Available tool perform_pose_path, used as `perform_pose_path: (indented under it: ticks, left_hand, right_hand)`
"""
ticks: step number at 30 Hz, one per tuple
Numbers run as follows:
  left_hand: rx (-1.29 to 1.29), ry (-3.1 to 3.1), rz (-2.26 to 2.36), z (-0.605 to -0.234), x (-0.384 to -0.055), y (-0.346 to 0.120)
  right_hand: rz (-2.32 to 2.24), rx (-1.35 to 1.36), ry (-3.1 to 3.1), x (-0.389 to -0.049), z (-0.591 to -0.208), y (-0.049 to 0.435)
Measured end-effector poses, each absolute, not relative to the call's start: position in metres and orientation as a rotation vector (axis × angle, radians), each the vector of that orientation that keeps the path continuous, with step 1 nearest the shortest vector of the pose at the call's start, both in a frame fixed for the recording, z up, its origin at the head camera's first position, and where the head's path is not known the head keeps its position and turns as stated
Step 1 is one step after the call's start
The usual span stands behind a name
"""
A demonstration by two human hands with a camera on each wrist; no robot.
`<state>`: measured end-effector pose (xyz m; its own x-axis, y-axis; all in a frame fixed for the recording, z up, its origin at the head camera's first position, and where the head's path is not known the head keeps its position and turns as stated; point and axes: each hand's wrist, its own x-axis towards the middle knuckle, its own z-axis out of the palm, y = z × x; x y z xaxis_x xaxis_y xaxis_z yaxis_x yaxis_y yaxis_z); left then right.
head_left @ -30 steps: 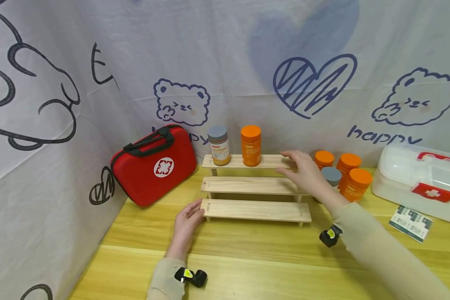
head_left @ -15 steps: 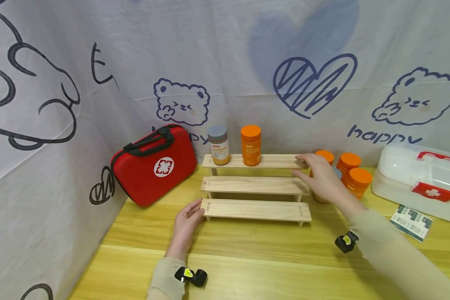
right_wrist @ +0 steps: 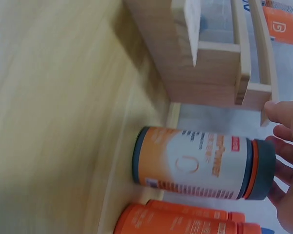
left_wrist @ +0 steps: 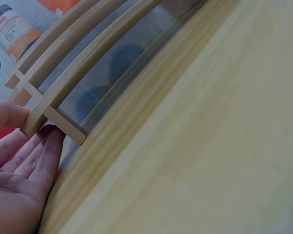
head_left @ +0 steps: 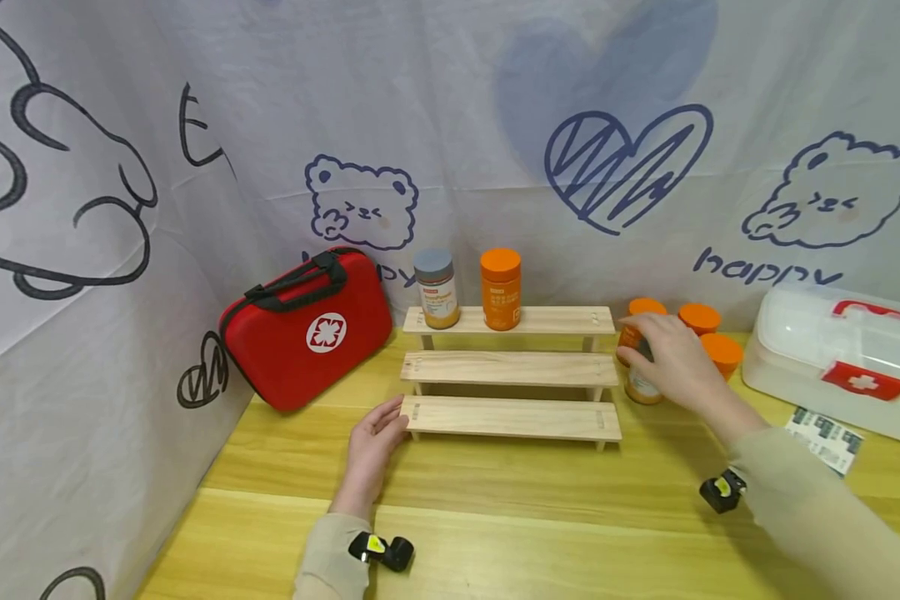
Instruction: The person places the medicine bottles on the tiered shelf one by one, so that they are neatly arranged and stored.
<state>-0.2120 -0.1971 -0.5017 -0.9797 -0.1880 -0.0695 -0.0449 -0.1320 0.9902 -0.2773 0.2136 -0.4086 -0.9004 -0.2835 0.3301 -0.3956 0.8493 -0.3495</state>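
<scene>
Left hand (head_left: pixel 372 446), lower centre, is pinching wooden rack (head_left: pixel 510 417); right hand (head_left: pixel 675 360), centre right, is hovering loosely open over grey-lidded jar (head_left: pixel 642 389).

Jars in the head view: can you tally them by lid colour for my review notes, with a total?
Orange-lidded jars: 4 (1 on the rack, 3 on the table)
Grey-lidded jars: 2 (1 on the rack, 1 on the table, its lid partly hidden by the right hand)
Total: 6
</scene>
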Motion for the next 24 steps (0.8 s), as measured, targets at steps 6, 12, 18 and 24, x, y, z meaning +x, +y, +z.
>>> perform_pose_path:
  ticks: [6, 12, 18, 24]
  left_hand:
    - [0.252, -2.005, -2.279, -0.502, -0.212, -0.197]
    - [0.254, -1.993, -2.281, -0.502, -0.213, -0.197]
    - [0.255, -1.986, -2.286, -0.503, -0.214, -0.197]
    - [0.243, -1.988, -2.289, -0.503, -0.213, -0.197]
  right_hand:
    - [0.495, 0.522, -2.768, -0.276, -0.412, 0.224]
    - [0.476, 0.482, -2.813, -0.276, -0.412, 0.230]
    - [0.549, 0.451, -2.901, -0.278, -0.409, 0.232]
    - [0.601, 0.460, -2.898, -0.277, -0.406, 0.232]
